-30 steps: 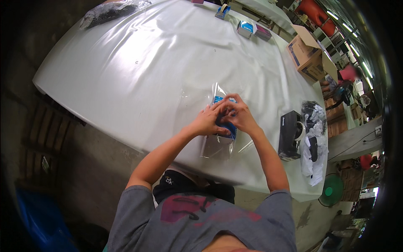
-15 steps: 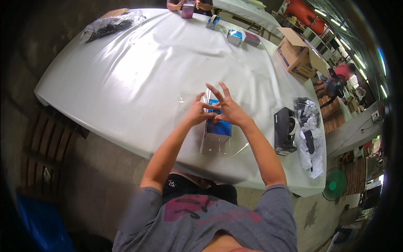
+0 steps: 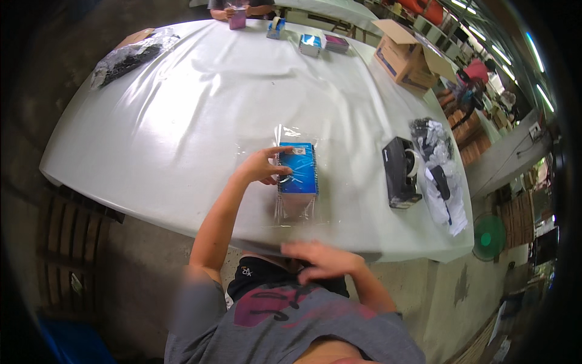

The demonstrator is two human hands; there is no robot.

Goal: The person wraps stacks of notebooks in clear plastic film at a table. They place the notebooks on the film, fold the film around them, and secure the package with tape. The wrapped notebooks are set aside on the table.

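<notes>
A stack of blue spiral notebooks (image 3: 301, 173) lies on the white-covered table in front of me, inside clear plastic wrap (image 3: 292, 212) that spreads past its edges. My left hand (image 3: 262, 167) rests at the stack's left side, index finger and thumb spread apart on the top cover. Its other fingers curl beside the stack, partly hidden. My right hand (image 3: 324, 259) is away from the notebooks, over the table's near edge by my lap. It is blurred, but its fingers look stretched out and the thumb apart, with nothing seen in it.
Right of the stack stands a black tape dispenser (image 3: 401, 173), beside crumpled plastic bags (image 3: 445, 194). An open cardboard box (image 3: 405, 60) sits at the far right. Across the table, a person's hands hold a purple pack (image 3: 237, 19) near a blue tape dispenser (image 3: 276, 28) and small notebook stacks (image 3: 310, 44).
My right hand has left the notebooks and come back toward my lap. The left hand has stayed at the stack, its index finger now across the cover. The whole view has shifted slightly.
</notes>
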